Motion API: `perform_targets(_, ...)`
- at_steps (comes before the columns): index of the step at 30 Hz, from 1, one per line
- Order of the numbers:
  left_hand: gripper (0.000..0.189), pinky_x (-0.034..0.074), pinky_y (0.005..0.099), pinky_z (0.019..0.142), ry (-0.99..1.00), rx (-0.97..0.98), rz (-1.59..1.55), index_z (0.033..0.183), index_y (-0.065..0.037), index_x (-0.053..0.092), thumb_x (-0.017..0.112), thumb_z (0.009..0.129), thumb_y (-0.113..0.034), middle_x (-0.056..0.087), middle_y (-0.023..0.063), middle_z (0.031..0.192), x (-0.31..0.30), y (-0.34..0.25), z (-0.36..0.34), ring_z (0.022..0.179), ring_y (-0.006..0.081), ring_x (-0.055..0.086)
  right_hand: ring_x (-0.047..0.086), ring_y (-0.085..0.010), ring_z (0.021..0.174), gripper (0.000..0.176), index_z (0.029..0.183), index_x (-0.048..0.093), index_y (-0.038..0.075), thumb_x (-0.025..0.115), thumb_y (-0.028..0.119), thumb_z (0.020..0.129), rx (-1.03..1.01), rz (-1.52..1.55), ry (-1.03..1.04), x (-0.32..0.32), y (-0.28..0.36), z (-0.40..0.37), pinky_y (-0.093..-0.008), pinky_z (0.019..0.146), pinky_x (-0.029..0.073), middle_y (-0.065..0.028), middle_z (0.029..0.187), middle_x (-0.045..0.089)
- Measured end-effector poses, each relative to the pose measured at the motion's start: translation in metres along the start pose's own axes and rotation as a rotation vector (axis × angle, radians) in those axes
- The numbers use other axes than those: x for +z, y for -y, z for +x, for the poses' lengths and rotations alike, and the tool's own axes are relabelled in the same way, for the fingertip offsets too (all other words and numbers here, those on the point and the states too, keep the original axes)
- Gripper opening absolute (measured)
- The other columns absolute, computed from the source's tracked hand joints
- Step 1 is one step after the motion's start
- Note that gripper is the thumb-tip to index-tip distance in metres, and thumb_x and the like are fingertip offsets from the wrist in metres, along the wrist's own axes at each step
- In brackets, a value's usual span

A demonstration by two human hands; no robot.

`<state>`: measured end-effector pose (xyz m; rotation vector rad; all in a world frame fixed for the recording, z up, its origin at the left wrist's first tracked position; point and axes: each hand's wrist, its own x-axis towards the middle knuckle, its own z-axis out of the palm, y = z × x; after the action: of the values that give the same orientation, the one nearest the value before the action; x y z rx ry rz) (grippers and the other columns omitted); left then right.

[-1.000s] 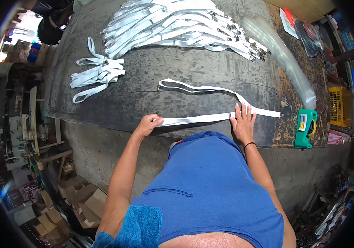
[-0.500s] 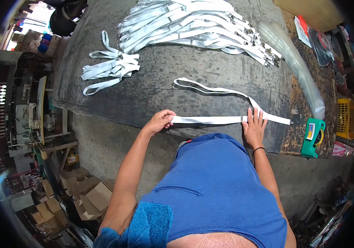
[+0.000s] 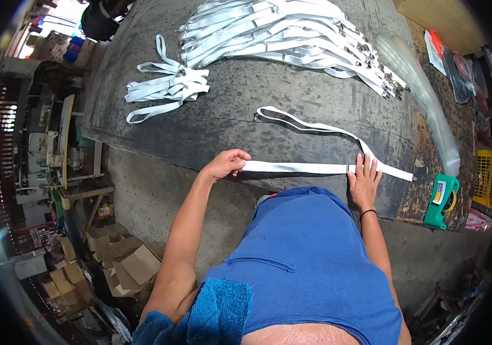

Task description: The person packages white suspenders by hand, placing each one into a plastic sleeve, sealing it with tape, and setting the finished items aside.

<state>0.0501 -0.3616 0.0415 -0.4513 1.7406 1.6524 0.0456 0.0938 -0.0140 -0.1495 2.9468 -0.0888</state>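
With my left hand [image 3: 226, 164] pinched on the white strap [image 3: 297, 168] and my right hand [image 3: 363, 183] only pressing it flat, open-fingered, a tug could skew it.

We see a white strap [image 3: 294, 168] stretched straight along the table's [image 3: 228, 109] near edge. Its far part loops back, lying flat.

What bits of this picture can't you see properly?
Head view: the end of the white strap is hidden inside the closed left hand.
Head view: the bit of it under the flat right hand is covered.
Head view: the label on the green tape holder is too small to read.
Head view: the strap pile is cut off by the top edge.
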Motion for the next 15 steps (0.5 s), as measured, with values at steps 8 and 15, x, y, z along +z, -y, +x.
perform_targets(8, 0.024, 0.048, 0.0337, 0.067, -0.183, 0.167, 0.578, 0.112, -0.008, 0.064, 0.065, 0.089, -0.013, 0.061, 0.0028, 0.085, 0.003, 0.029, 0.026, 0.075, 0.0192, 0.059, 0.014, -0.0379, 0.149, 0.063, 0.155, 0.028, 0.017, 0.046, 0.04, 0.1, 0.01, 0.007, 0.003, 0.001, 0.001, -0.001, -0.0596, 0.117, 0.012, -0.0108, 0.162, 0.022)
perform_targets(15, 0.04, 0.04, 0.0483, 0.099, -0.467, 0.518, 1.215, 0.12, -0.011, 0.06, 0.065, 0.08, -0.006, 0.054, 0.0135, 0.127, 0.061, 0.006, 0.02, 0.123, 0.0351, 0.049, 0.016, -0.0387, 0.149, 0.062, 0.154, 0.031, 0.016, 0.047, 0.041, 0.099, 0.004, 0.018, -0.021, 0.004, -0.001, 0.0, -0.0615, 0.116, 0.013, -0.0119, 0.161, 0.024)
